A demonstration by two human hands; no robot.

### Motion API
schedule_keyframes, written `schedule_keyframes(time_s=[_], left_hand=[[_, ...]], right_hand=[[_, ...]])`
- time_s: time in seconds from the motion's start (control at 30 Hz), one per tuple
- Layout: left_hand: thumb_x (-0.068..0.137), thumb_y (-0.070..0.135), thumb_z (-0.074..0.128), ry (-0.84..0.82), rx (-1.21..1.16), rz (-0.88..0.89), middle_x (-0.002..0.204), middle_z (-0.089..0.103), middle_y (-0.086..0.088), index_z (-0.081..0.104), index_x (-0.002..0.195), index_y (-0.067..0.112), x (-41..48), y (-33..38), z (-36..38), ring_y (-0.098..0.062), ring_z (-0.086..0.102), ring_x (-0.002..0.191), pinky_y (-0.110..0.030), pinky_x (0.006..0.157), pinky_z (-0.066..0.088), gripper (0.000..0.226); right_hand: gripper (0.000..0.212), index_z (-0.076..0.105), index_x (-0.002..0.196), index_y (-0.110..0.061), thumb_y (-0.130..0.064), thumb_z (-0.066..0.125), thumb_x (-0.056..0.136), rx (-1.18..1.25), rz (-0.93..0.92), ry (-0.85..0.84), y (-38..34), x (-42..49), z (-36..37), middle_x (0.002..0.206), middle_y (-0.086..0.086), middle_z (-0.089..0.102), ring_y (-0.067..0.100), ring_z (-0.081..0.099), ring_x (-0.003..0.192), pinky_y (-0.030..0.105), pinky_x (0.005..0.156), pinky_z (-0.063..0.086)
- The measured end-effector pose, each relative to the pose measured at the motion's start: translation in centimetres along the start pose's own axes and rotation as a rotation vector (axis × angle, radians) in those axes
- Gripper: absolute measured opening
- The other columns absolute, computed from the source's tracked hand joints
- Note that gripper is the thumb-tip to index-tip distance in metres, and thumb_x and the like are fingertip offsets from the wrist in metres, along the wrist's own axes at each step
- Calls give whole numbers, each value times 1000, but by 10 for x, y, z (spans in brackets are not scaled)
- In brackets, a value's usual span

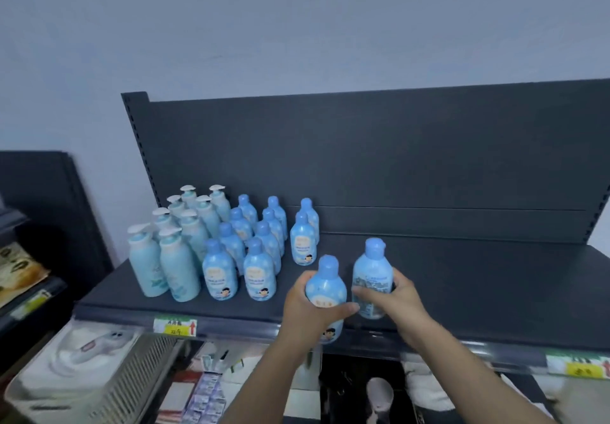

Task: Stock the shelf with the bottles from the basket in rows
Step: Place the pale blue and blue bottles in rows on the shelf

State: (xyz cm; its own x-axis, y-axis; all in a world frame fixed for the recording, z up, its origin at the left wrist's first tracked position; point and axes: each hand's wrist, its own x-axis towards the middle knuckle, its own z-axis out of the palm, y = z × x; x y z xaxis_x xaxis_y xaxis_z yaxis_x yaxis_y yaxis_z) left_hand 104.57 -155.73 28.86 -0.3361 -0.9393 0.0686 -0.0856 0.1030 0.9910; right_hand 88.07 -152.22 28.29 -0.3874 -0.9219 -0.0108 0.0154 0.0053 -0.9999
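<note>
Partly hidden labels, left hand [308, 311] and right hand [394, 301] each wrapped around a blue bottle [326, 286].

Shelf [462, 278] cut off at right edge. Left hand [305, 305] covers lower label of its bottle [326, 283]. Price tag [175, 326] digits blurred, unreadable.

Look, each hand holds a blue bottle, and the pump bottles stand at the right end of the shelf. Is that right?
Not quite. In the head view the pump bottles stand at the left end of the shelf, not the right. The rest holds: the left hand and right hand each hold a blue bottle.
</note>
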Motion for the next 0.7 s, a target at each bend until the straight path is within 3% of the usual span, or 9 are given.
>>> schedule_keyframes(time_s=[0.17, 0.33, 0.43, 0.63, 0.7], left_hand=[[59, 10, 87, -4, 31, -5, 89, 63, 8, 55, 98, 22, 30, -8, -27, -5, 60, 79, -10, 59, 46, 51], [63, 14, 85, 26, 37, -40, 87, 58, 15, 48, 88, 34, 47, -13, -36, 5, 55, 76, -9, 58, 43, 49], [63, 14, 85, 57, 53, -53, 90, 56, 16, 47, 87, 35, 66, -29, -42, 5, 52, 79, -8, 57, 43, 50], [59, 8, 87, 60, 26, -28, 95, 56, 11, 49, 92, 32, 75, -46, -39, 2, 55, 81, -7, 59, 46, 56], [56, 6, 88, 93, 47, 1, 96, 58, 11, 50, 94, 30, 80, -53, -40, 9, 57, 82, -6, 63, 45, 60]], right_hand=[[48, 61, 101, -16, -8, 85, 61, -78, 17, -22, 0, 40, 53, 90, 1, 70, 12, 67, 78, 21, 59, 51], [46, 59, 102, -18, -14, 84, 63, -138, 18, -38, 3, 73, 75, 92, -1, 69, 11, 66, 79, 21, 57, 50], [37, 59, 102, -17, -17, 79, 70, -184, 23, -129, 13, 101, 90, 89, 1, 69, 12, 66, 74, 21, 54, 51], [34, 61, 102, -21, -17, 77, 73, -133, -20, -186, 35, 114, 90, 94, -1, 71, 16, 68, 88, 25, 66, 53], [36, 59, 105, -23, -16, 76, 75, -132, -30, -251, 38, 119, 90, 98, -1, 71, 13, 68, 90, 25, 70, 55]])
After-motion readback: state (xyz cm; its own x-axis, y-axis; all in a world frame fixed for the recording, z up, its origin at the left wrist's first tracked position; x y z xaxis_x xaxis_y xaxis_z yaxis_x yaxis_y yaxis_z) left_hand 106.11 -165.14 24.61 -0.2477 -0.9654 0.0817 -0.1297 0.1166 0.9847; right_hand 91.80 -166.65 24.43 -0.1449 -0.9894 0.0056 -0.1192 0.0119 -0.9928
